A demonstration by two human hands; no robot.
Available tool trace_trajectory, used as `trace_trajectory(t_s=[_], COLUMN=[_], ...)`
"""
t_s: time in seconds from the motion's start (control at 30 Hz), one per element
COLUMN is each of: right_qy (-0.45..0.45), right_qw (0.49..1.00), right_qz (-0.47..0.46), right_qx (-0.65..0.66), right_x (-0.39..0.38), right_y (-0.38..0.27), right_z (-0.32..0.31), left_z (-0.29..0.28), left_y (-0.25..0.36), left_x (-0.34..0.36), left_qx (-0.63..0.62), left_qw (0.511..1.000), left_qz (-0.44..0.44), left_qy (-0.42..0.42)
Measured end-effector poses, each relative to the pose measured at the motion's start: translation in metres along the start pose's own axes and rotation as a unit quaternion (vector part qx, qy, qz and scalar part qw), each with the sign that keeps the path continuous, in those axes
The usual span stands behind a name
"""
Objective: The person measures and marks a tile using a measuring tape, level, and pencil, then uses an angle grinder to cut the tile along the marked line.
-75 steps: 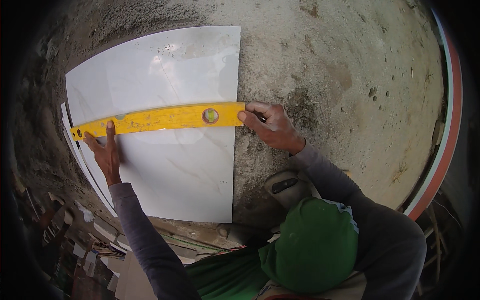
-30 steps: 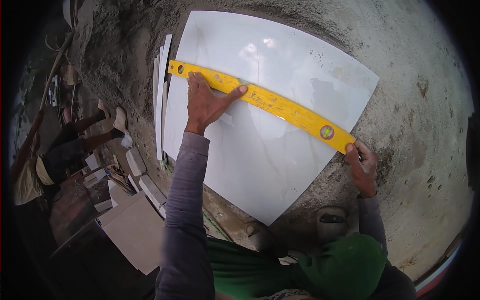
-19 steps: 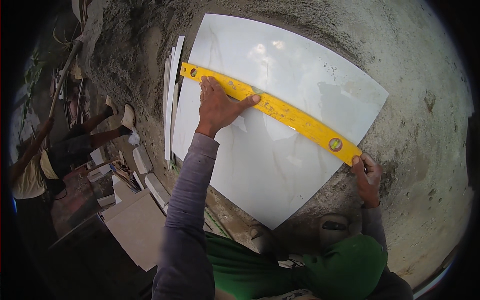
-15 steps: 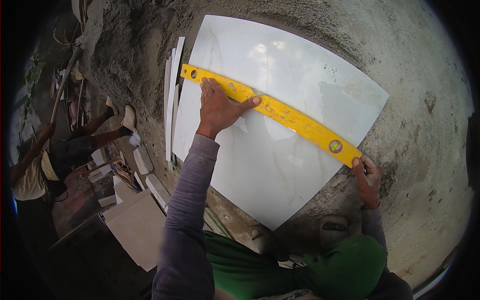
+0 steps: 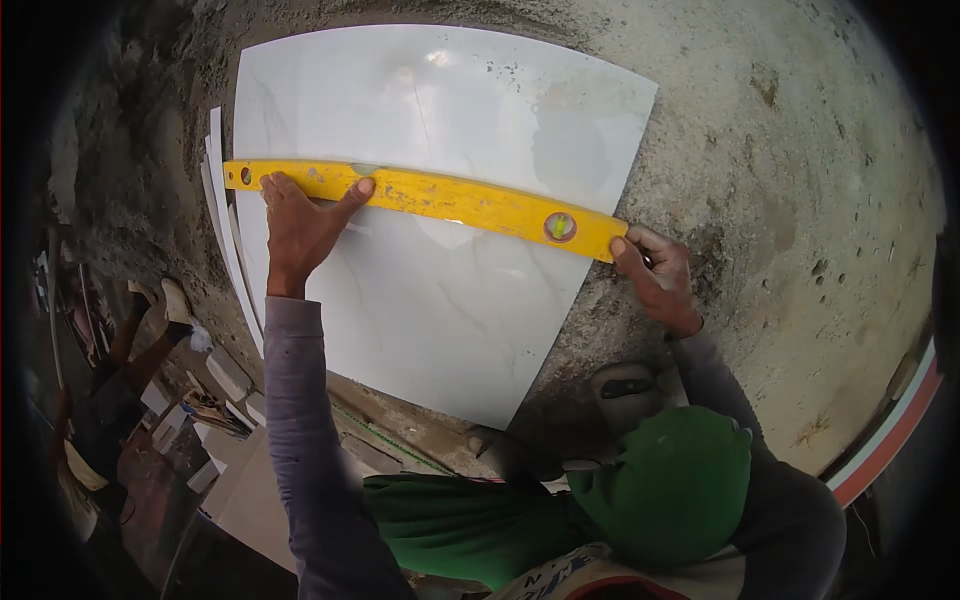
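A long yellow spirit level (image 5: 450, 197) lies across a large glossy white tile (image 5: 430, 310) with faint grey veining. Its right end juts slightly past the tile's right edge. My left hand (image 5: 303, 228) presses on the left part of the level, thumb spread well away from the fingers, whose tips rest on its yellow face. At the other end, my right hand (image 5: 660, 278) pinches the level's corner between thumb and fingers. A round vial (image 5: 559, 227) with yellow-green liquid shows near that end.
Thin white strips (image 5: 218, 230) lie along the tile's left side. Rough grey concrete (image 5: 780, 250) spreads to the right. My green-clothed knees (image 5: 690, 490) are below the tile. Another person's legs (image 5: 140, 365) show at far left, near stacked boards (image 5: 245, 490). A green string (image 5: 390, 440) runs nearby.
My view has turned, so tile, level and both hands appear farther left and the level lies nearer to horizontal. Both hands keep their places on the level.
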State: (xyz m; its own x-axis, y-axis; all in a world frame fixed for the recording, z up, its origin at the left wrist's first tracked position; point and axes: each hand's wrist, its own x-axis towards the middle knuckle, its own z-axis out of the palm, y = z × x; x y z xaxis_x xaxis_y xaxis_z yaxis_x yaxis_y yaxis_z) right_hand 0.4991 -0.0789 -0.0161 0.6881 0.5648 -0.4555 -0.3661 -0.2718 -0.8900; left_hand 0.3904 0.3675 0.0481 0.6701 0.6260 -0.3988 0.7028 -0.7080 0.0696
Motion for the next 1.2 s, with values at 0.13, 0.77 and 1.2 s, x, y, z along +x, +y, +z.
trace_trajectory(t_s=[0.13, 0.77, 1.2], right_qy=[0.007, -0.001, -0.012], right_qw=[1.0, 1.0, 1.0], right_qz=[0.002, 0.016, 0.0], right_qx=[-0.008, -0.004, -0.011], right_x=[-0.001, -0.002, 0.0], right_y=[-0.002, -0.008, -0.01], right_z=[-0.005, -0.005, -0.011], left_z=[-0.006, -0.018, -0.017], left_y=[-0.004, 0.031, 0.036], left_x=[0.002, -0.005, -0.011], left_qx=[0.012, 0.03, 0.012], left_qw=[0.998, 1.0, 1.0], left_qz=[0.042, 0.008, 0.011], left_qy=[0.035, -0.004, -0.006])
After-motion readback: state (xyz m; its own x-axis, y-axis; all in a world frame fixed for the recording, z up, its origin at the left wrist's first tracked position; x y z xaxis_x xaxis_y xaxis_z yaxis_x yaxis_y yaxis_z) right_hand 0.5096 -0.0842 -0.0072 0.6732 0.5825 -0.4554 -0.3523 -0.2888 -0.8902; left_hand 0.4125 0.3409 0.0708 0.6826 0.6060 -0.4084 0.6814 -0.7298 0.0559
